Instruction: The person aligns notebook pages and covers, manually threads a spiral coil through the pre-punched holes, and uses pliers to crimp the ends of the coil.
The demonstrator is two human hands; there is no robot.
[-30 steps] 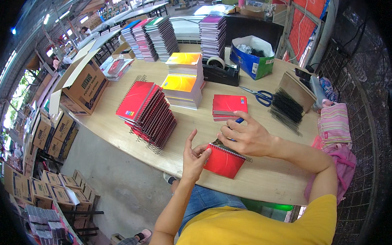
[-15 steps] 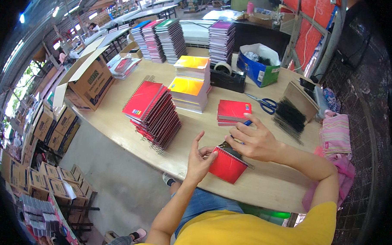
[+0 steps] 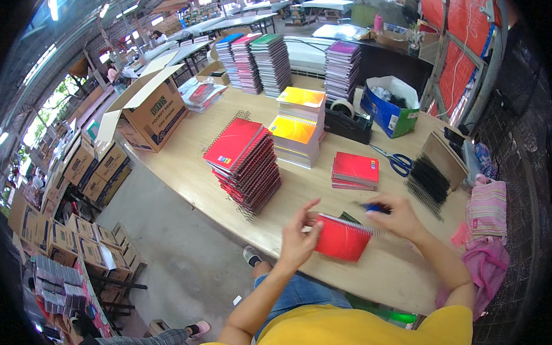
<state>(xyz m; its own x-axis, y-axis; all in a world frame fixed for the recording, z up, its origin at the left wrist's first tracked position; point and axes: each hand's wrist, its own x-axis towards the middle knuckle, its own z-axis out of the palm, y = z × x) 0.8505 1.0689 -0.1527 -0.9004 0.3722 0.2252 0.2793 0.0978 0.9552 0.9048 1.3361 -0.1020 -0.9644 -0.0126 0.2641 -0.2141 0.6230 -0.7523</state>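
The red spiral notebook (image 3: 343, 237) sat at the near table (image 3: 184, 151) edge, at six o'clock from the small red stack (image 3: 355, 170). The left hand (image 3: 298, 240) pinched its left edge with fingers curled; the right hand (image 3: 399, 217) closed around a blue tool (image 3: 372, 208) at the wire binding. It looked light, slightly floppy, best held by its covers.

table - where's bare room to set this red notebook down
Bare table lies between the cardboard box and the tall red stack, and along the near edge right of the red notebook. Crowded: the far side around the yellow stacks, tape dispenser, scissors.
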